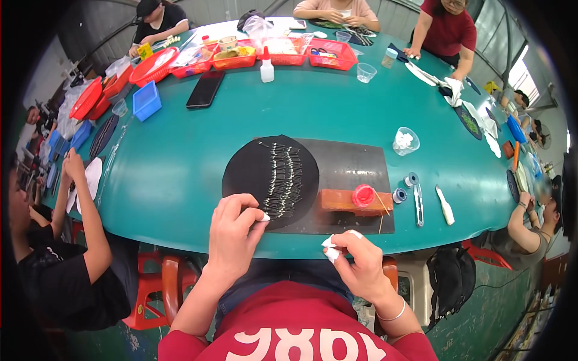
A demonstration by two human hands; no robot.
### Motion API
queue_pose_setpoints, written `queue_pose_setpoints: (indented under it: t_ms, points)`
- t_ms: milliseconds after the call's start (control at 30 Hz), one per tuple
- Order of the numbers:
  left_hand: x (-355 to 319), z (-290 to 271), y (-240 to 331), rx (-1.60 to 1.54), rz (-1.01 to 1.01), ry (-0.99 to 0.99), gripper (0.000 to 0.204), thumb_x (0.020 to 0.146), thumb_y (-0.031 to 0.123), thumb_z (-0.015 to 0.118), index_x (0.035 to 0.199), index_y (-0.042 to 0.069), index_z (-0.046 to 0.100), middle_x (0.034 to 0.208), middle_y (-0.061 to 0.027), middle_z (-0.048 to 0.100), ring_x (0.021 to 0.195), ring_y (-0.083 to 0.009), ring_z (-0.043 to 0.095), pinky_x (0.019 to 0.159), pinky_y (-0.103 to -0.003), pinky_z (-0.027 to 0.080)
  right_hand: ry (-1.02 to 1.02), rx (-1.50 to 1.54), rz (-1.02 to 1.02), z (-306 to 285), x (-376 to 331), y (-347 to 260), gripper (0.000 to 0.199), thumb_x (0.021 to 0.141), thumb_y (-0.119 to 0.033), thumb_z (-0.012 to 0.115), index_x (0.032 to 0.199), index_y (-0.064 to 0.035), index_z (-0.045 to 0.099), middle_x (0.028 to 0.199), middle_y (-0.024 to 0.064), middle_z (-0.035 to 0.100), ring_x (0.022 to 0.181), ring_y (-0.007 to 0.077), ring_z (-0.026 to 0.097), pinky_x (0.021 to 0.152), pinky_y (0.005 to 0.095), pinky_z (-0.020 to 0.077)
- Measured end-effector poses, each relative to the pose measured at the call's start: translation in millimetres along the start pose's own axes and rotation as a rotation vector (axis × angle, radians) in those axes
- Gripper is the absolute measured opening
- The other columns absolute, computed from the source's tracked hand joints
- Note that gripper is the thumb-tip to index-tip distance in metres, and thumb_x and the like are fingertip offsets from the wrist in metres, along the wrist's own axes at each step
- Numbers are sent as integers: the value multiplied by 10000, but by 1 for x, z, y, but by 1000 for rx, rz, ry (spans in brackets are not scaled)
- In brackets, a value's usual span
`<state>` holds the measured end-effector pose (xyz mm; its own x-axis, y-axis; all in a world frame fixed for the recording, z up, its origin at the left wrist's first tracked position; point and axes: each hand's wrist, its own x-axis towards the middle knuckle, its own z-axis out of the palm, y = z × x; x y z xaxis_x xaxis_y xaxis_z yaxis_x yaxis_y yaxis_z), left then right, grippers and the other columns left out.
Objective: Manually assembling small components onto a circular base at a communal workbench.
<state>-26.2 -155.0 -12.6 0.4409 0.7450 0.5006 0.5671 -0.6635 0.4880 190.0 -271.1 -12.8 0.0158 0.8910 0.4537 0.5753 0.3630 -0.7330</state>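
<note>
In front of me a black round piece [244, 165], with rows of dark stitches or beads and pale lines, lies partly on a dark rectangular mat [355, 159]. My left hand [233, 231] is at its lower left edge, thumb and forefinger closed in a pinch with a white cover on a fingertip. What they pinch, if anything, is too small to name. Off the mat's front edge, my right hand [363, 262] holds thumb and forefinger close together, also with white covers. Anything fine between those tips cannot be made out.
A reddish-brown block [337, 201] with a red round container [363, 195] and thin sticks sits on the mat. To the right are thread spools [400, 195], thread snips [418, 206], a white-handled tool [445, 206] and a clear cup [406, 141]. Other people work around the table [186, 156].
</note>
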Motion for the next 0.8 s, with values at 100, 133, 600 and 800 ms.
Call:
queue_pose_setpoints:
  t_ms: [100, 133, 600, 800]
  points:
    - [3, 3, -2, 29, 45, -1, 186, 691, -4, 766, 807, 32, 625, 982, -58, 592, 939, -259, 563, 793, -370, 448, -7, 8, -1, 0, 0, 0, 216, 784, 68, 667, 983, 9, 605, 795, 113, 615, 652, 242, 590, 592, 337, 478]
    - [3, 3, -3, 22, 53, -20, 185, 689, -1, 766, 805, 33, 626, 980, -58, 595, 939, -261, 563, 803, -373, 445, -3, 6, -7, 0, 0, 1, 215, 776, 72, 670, 973, 9, 610, 795, 113, 617, 647, 239, 586, 589, 335, 476]
    - [115, 7, -69, 160, 318, -78, 142, 752, 1, 714, 821, 20, 591, 982, -70, 583, 973, -280, 569, 827, -398, 477, -9, 21, -24, -6, 1, 1, 205, 750, 56, 721, 925, 9, 627, 785, 112, 646, 616, 225, 570, 554, 314, 466]
    - [137, 23, -86, 216, 431, -207, 136, 774, 29, 707, 850, 35, 595, 1016, -51, 571, 1024, -248, 554, 890, -388, 456, 14, 29, -11, -8, 0, 4, 205, 741, 53, 728, 919, 13, 634, 776, 115, 649, 615, 229, 579, 544, 316, 472]
